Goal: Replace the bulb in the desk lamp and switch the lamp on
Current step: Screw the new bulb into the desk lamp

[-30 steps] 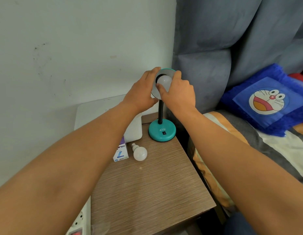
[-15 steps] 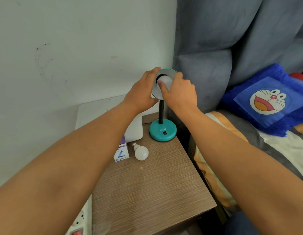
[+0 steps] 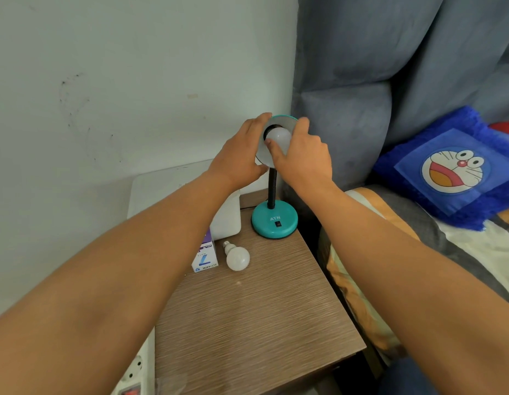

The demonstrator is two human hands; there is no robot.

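White bulb [image 3: 279,137] in lamp shade [image 3: 286,122], right hand [image 3: 300,155] gripping it, left hand [image 3: 238,156] holding shade

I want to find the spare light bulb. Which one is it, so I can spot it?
Look at the brown bedside table. In front of the teal lamp base, beside a small white and purple box, lies a white bulb on its side. Unlike the bulb in the lamp shade, no hand touches it.
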